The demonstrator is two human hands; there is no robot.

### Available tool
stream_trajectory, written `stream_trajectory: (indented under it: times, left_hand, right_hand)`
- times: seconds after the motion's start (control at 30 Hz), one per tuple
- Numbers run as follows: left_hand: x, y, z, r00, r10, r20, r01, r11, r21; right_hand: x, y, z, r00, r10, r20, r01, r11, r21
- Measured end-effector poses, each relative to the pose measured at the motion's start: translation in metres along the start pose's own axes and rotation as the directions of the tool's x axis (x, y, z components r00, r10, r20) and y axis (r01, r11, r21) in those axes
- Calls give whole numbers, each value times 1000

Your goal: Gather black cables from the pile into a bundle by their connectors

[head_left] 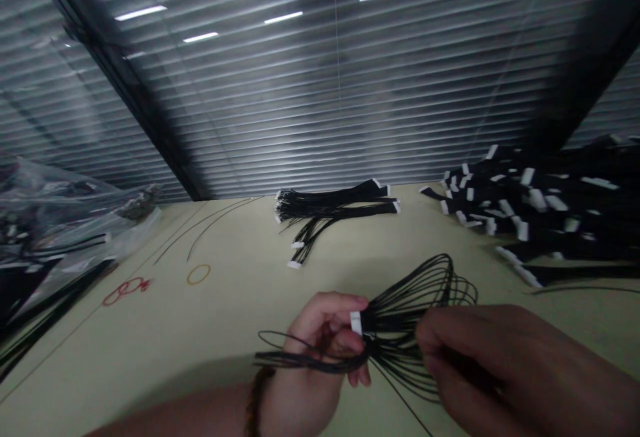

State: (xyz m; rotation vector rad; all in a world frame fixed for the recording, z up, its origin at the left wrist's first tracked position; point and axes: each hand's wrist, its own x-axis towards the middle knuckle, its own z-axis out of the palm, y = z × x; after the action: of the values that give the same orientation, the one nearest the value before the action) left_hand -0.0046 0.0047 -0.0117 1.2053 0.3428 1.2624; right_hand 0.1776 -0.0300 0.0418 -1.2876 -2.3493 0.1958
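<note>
Held above the front of the table is a wire harness [415, 290] of many thin black wires, fanned out in loops. My left hand [315, 343] is closed around its white connector [356, 323], with the thumb and fingers at the wire roots. A bunch of wires bends back across the left palm and ends in the air at the left. On the right, my right hand [480, 357] is closed over the wires, fingertips pressed together. What exactly sits between those fingertips is hidden, and the hand is slightly blurred.
Finished-looking black harnesses [340, 200] lie at the back middle. A large pile of white-ended harnesses [545, 203] fills the right. At left are plastic bags [75, 217] with cables, a red cord [125, 290], a yellow rubber band [199, 274] and loose wires [200, 230]. Blinds [310, 90] stand behind.
</note>
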Motion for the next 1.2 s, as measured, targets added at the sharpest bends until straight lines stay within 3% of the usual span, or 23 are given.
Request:
stream_trajectory:
  times: [0.23,0.3,0.47,0.63,0.77,0.83,0.93,1.0,1.03,1.07,1.13,1.17,1.2]
  left_hand:
    - [-4,-1,-1,1000,-24,20,24,1000,13]
    - [-5,-1,0,999,-37,19,36,999,15]
    - [-8,-4,2,995,-101,7,101,995,25]
    - [-10,-7,3,988,-152,-31,155,972,175]
    - [-4,-7,4,987,-159,11,150,950,275]
    - [1,-1,5,984,-173,42,150,934,325]
    - [7,25,11,979,-182,95,100,829,551]
    - [7,56,20,954,-230,190,-44,521,853]
    - [5,75,25,933,-292,212,-84,396,914]
    - [3,97,29,882,-385,272,-135,348,928]
    - [-2,140,33,716,-476,510,-293,458,839]
    - [-2,160,32,713,-456,532,-281,509,813]
    - [0,177,28,746,-427,511,-245,538,807]
  right_hand:
    - [2,0,-3,1000,-6,16,5,999,36]
    - [2,-2,0,1000,5,-27,-4,999,38]
    - [2,-3,11,972,-162,-170,160,987,-28]
    - [7,1,16,949,-260,-180,256,966,-45]
    - [10,3,8,928,-255,-270,231,966,-118]
    - [15,6,2,954,-201,-223,200,979,-31]
    - [27,19,-4,993,-95,73,77,974,213]
    - [36,31,-10,982,-65,175,13,959,283]
    - [40,37,-15,983,-56,173,3,956,293]
    - [44,43,-21,986,-40,164,-13,951,309]
    - [48,51,-36,993,-11,117,-32,935,355]
    - [49,52,-45,996,-3,87,-31,923,383]
    - [49,52,-53,998,0,55,-23,911,412]
